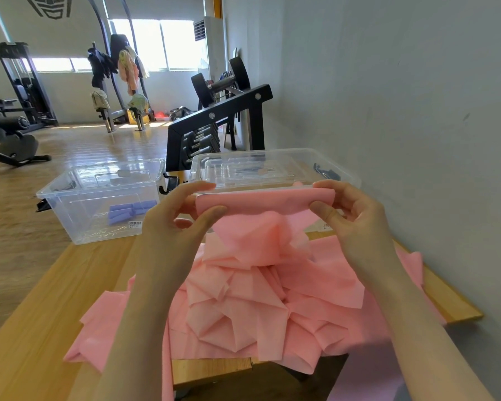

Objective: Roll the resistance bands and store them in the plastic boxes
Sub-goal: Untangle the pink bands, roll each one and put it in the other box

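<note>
Rolling the pink band, both hands up over the worktop

Left hand (pixel 182 215) & right hand (pixel 350 212) each pinch an end of the started roll of the pink band (pixel 261 299); rest lies crumpled mid-worktop (pixel 41 328), spilling off the near edge. Looks light, soft, floppy, prob. stretchy, so grip the roll's ends & keep tension. Two clear boxes at far edge: left box (pixel 67 192) w/ purple roll (pixel 130 211), right box (pixel 342 172) by the wall. Room tight right, open left.

the pink band (pixel 261 299) hides much of the table (pixel 41 328) and runs off the bottom edge, both forearms are cut off there too, and the label (pixel 135 224) on the left box (pixel 70 204) is too small to read.
</note>
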